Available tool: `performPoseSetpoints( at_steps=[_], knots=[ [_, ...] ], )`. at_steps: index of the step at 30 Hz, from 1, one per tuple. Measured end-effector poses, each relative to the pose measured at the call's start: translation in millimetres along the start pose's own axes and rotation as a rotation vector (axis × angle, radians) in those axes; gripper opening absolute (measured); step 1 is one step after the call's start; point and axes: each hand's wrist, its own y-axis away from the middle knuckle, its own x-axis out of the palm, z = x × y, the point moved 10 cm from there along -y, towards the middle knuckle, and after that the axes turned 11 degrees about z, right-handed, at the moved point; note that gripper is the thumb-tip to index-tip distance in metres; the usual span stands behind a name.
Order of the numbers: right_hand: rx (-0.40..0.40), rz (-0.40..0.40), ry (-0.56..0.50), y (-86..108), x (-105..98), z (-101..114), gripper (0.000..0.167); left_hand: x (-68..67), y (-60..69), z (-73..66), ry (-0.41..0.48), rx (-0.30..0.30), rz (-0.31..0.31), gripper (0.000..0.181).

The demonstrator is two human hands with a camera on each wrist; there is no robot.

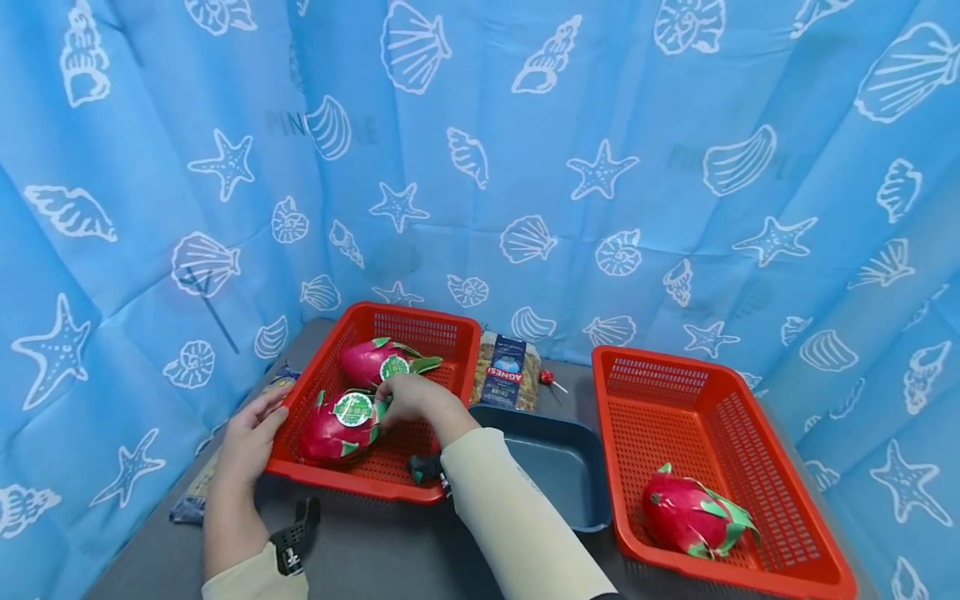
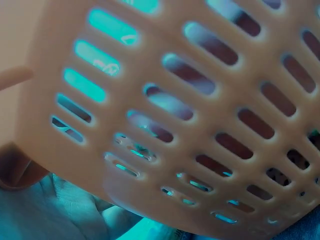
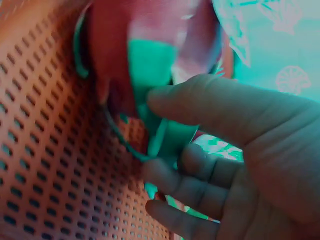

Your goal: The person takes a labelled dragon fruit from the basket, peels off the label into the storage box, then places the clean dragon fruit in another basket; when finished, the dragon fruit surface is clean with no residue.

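In the head view, two pink dragon fruits with round green stickers lie in the left red basket [image 1: 360, 482]. My right hand [image 1: 412, 400] pinches the green leaf tips of the nearer dragon fruit [image 1: 326, 432]. The right wrist view shows the thumb of that hand [image 3: 220, 150] on a green leaf [image 3: 152, 62], fingers curled below. Behind lies the other dragon fruit [image 1: 363, 363]. My left hand [image 1: 251, 437] grips the basket's left rim; in the left wrist view the hand [image 2: 65, 210] is partly hidden by the slotted basket wall [image 2: 200, 125].
A dark blue tray [image 1: 551, 467] stands between the left basket and a right red basket [image 1: 652, 417], which holds another dragon fruit [image 1: 686, 512]. Behind the tray are a pasta bag [image 1: 506, 371] and a red lollipop [image 1: 547, 377]. Another bag [image 1: 197, 492] lies at the left.
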Motion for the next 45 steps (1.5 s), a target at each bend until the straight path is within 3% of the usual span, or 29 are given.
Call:
performPoseSetpoints(
  at_steps=[10,17,23,30,37,45],
  knots=[
    [-0.095,0.001,0.019,23.1,-4,13,0.020,2.0,2.0,5.0,0.004,-0.013,-0.007,0.053],
    [-0.179,-0.101,0.020,52.7,-28,33,0.027,2.2,1.4,6.0,0.009,-0.027,0.000,0.054],
    [-0.223,-0.185,0.065,85.3,-53,51,0.019,3.5,-1.5,2.3,0.037,-0.023,0.016,0.055],
    [-0.290,-0.280,0.002,132.6,-75,62,0.016,3.1,-3.0,1.9,0.032,-0.031,0.004,0.063],
    [-0.459,-0.366,-0.056,193.6,-86,74,0.014,4.3,-2.8,1.6,0.045,-0.024,0.020,0.060],
    [-0.601,-0.513,-0.099,271.3,-88,61,0.019,-2.1,0.5,2.5,0.036,-0.004,0.008,0.053]
  ],
)
